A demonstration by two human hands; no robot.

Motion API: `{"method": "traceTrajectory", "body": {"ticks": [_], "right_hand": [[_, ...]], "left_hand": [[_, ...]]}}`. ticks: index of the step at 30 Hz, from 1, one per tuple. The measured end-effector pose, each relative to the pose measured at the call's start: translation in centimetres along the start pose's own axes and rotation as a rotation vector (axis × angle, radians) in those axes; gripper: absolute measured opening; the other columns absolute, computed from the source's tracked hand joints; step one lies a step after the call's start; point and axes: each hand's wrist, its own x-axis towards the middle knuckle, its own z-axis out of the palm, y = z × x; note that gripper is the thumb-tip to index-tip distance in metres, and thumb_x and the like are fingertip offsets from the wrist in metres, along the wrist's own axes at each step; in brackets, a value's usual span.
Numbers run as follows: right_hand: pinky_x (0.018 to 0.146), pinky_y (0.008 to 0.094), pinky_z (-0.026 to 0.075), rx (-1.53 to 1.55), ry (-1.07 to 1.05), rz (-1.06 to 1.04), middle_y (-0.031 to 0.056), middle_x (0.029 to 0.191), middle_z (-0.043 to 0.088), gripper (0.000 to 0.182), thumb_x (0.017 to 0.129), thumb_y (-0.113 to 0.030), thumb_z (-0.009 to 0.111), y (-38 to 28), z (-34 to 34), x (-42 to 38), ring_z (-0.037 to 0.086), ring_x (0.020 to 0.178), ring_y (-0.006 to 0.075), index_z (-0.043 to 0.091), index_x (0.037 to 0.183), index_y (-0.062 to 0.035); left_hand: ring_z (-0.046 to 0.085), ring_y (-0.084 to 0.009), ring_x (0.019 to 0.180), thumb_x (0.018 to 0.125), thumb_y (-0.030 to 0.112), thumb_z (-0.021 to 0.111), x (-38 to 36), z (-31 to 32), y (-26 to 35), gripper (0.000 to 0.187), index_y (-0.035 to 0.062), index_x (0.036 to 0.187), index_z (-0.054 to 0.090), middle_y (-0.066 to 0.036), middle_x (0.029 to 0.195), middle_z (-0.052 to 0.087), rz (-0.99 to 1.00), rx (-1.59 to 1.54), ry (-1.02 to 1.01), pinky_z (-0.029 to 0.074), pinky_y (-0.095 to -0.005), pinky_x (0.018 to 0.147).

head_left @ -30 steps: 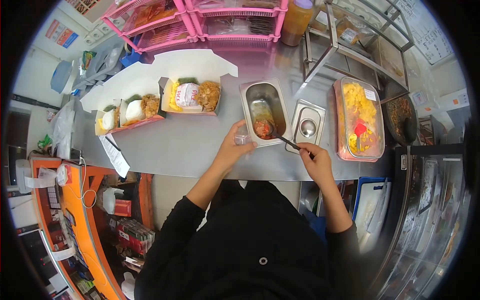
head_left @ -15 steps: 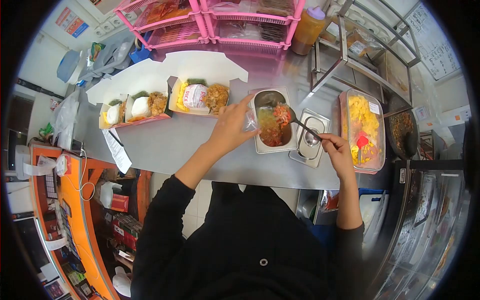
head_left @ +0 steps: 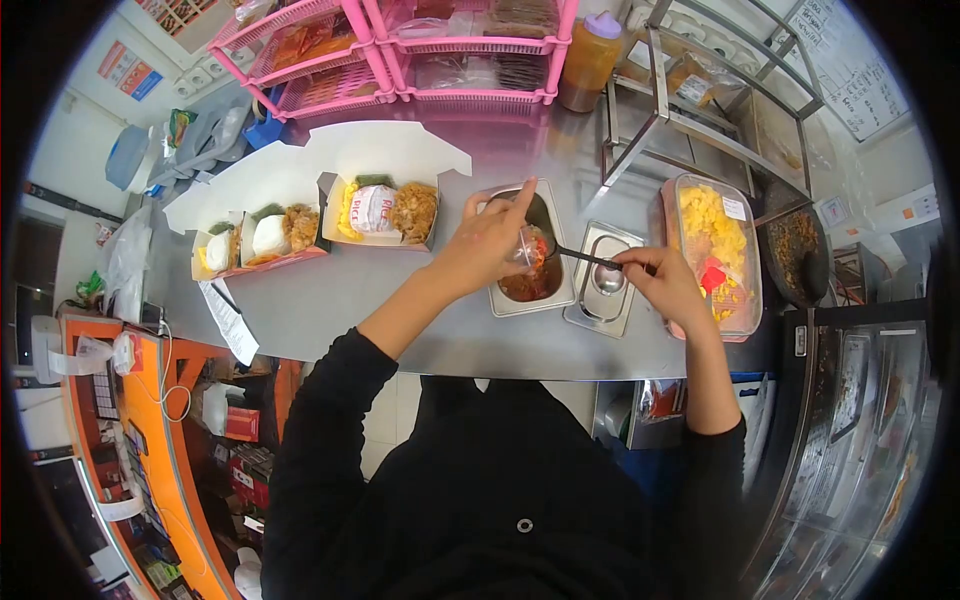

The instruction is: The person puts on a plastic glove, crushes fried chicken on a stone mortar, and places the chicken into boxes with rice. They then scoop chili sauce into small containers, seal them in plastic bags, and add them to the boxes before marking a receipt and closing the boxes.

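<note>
Over the steel food pan (head_left: pixel 566 298), my left hand (head_left: pixel 478 250) grips a small clear plastic cup (head_left: pixel 527 250), its index finger stretched out. Chopped red relish shows at the cup's mouth. My right hand (head_left: pixel 664 284) pinches the dark handle of a spoon (head_left: pixel 592 260) whose bowl end meets the cup; the cup and fingers partly hide it. Red-brown sambal (head_left: pixel 525 288) lies in the pan below. Right of the pan rests its steel lid (head_left: pixel 600 305), under the spoon's handle.
Open paper boxes (head_left: pixel 385 140) with rice, fried chicken and egg stand left. A lidded tub (head_left: pixel 716 240) of yellow food sits right, beside a dark pan (head_left: pixel 797 250). Pink racks (head_left: pixel 470 95), a sauce bottle (head_left: pixel 590 62) and a metal rack (head_left: pixel 655 110) line the back. A paper slip (head_left: pixel 230 322) lies front left.
The spoon with red relish has moved left from over the pan to the cup. My left hand has moved over the pan, tilting the cup toward the spoon. The view has shifted slightly.
</note>
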Motion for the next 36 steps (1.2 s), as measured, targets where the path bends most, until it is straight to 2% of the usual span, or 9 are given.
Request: {"method": "traceTrajectory", "body": {"ticks": [6, 12, 15, 18, 21, 24, 27, 33, 36], "right_hand": [[0.066, 0.0357, 0.05, -0.223, -0.086, -0.064, 0.0117, 0.076, 0.068, 0.025, 0.077, -0.023, 0.056, -3.3, -1.6, 2.9, 0.066, 0.069, 0.0262, 0.072, 0.093, -0.0105], [0.066, 0.0386, 0.051, -0.508, -0.036, -0.199, 0.0095, 0.076, 0.068, 0.022, 0.076, -0.021, 0.058, -7.7, -1.0, 3.5, 0.065, 0.071, 0.0281, 0.073, 0.089, -0.0127], [0.063, 0.041, 0.051, -0.618, 0.057, -0.398, 0.0082, 0.073, 0.065, 0.016, 0.074, -0.017, 0.059, -9.4, -1.2, 3.2, 0.065, 0.069, 0.0272, 0.072, 0.083, -0.0129], [0.062, 0.04, 0.049, -0.806, 0.103, -0.551, 0.0061, 0.072, 0.06, 0.009, 0.071, -0.014, 0.061, -12.0, -1.3, 2.0, 0.064, 0.068, 0.0243, 0.068, 0.076, -0.0105], [0.06, 0.0342, 0.044, -1.014, 0.209, -0.794, 0.0037, 0.071, 0.054, 0.005, 0.067, -0.013, 0.063, -13.0, -0.2, 1.2, 0.058, 0.069, 0.0196, 0.063, 0.069, -0.0087], [0.059, 0.0284, 0.037, -1.219, 0.253, -0.924, 0.003, 0.071, 0.05, 0.007, 0.063, -0.013, 0.063, -13.7, 0.3, 0.4, 0.052, 0.07, 0.0165, 0.061, 0.067, -0.008], [0.057, 0.0276, 0.034, -1.237, 0.298, -0.977, 0.003, 0.069, 0.046, 0.006, 0.063, -0.013, 0.062, -14.3, -0.1, 0.1, 0.049, 0.069, 0.0162, 0.06, 0.066, -0.0081], [0.058, 0.0294, 0.04, -1.162, 0.32, -0.914, 0.0026, 0.07, 0.048, 0.006, 0.064, -0.013, 0.062, -15.4, -1.4, -0.7, 0.053, 0.069, 0.0165, 0.06, 0.066, -0.0082], [0.057, 0.0339, 0.044, -1.009, 0.311, -0.772, 0.0042, 0.068, 0.052, 0.005, 0.067, -0.013, 0.063, -14.4, -2.0, 0.0, 0.058, 0.066, 0.0191, 0.063, 0.069, -0.0081]], "left_hand": [[0.055, -0.0268, 0.098, 0.06, 0.024, 0.084, 1.4, 0.3, 1.1, 0.115, -0.0053, 0.144, 0.011, -0.006, 0.085, 0.062, 0.058, -0.044, 0.078, 0.027, -0.0482, 0.101], [0.054, -0.0245, 0.101, 0.058, 0.025, 0.085, 1.6, 0.3, 1.0, 0.119, -0.0024, 0.145, 0.009, -0.005, 0.092, 0.059, -0.036, 0.026, 0.109, 0.025, -0.0464, 0.104], [0.055, -0.0258, 0.102, 0.058, 0.023, 0.085, 1.1, -0.4, 0.1, 0.119, 0.003, 0.146, 0.007, -0.004, 0.095, 0.061, 0.041, -0.048, 0.369, 0.031, -0.0433, 0.102], [0.059, -0.0237, 0.097, 0.062, 0.02, 0.083, 0.1, -2.0, -1.4, 0.103, 0.0079, 0.145, 0.023, -0.005, 0.094, 0.063, -0.067, -0.41, 0.142, 0.041, -0.0364, 0.094], [0.06, -0.0165, 0.091, 0.067, 0.016, 0.08, -0.1, -0.8, -1.5, 0.072, 0.0084, 0.131, 0.048, -0.004, 0.095, 0.064, -0.129, -0.609, 0.07, 0.046, -0.0293, 0.085], [0.061, -0.0104, 0.089, 0.067, 0.016, 0.083, 0.4, 0.5, -1.5, 0.049, 0.002, 0.109, 0.063, -0.005, 0.098, 0.066, -0.214, -0.782, 0.216, 0.049, -0.0251, 0.08], [0.06, -0.0088, 0.088, 0.07, 0.015, 0.081, 0.6, 1.3, -1.6, 0.043, 0.0022, 0.107, 0.064, -0.003, 0.098, 0.066, -0.256, -0.913, 0.264, 0.049, -0.0248, 0.08], [0.061, -0.0089, 0.082, 0.071, 0.015, 0.08, 0.6, 1.8, -1.7, 0.045, 0.0026, 0.111, 0.063, -0.003, 0.092, 0.068, -0.353, -0.949, 0.267, 0.049, -0.0243, 0.076], [0.061, -0.0088, 0.08, 0.07, 0.016, 0.081, 0.3, 1.4, -1.2, 0.046, 0.0023, 0.11, 0.064, -0.004, 0.091, 0.068, -0.373, -0.977, 0.284, 0.05, -0.0246, 0.075]]}}
